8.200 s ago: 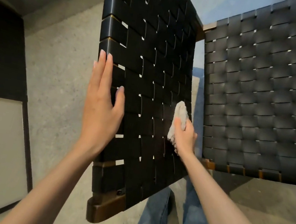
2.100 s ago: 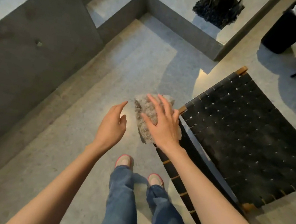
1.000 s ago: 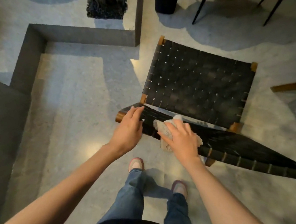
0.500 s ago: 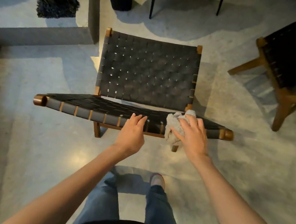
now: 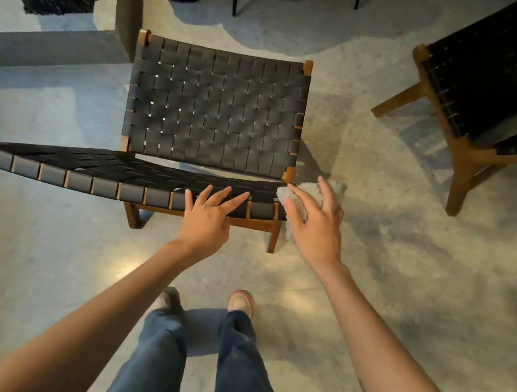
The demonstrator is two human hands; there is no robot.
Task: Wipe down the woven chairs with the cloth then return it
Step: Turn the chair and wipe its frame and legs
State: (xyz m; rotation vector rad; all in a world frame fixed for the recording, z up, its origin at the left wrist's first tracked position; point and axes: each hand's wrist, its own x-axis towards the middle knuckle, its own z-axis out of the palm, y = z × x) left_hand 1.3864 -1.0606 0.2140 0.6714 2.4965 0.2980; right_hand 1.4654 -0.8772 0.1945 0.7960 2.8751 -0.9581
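Woven chair [image 5: 216, 109], backrest's right end: your right hand [image 5: 316, 224] fingers cup the cloth [image 5: 306, 190] mid-wipe; left hand [image 5: 208, 218] fingers spread, bracing. Next, probably: sweep along the backrest.

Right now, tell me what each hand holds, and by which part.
The right hand grips the cloth by its bunched middle, ends sticking out either side. The left hand holds nothing; it rests on the backrest of the woven chair.
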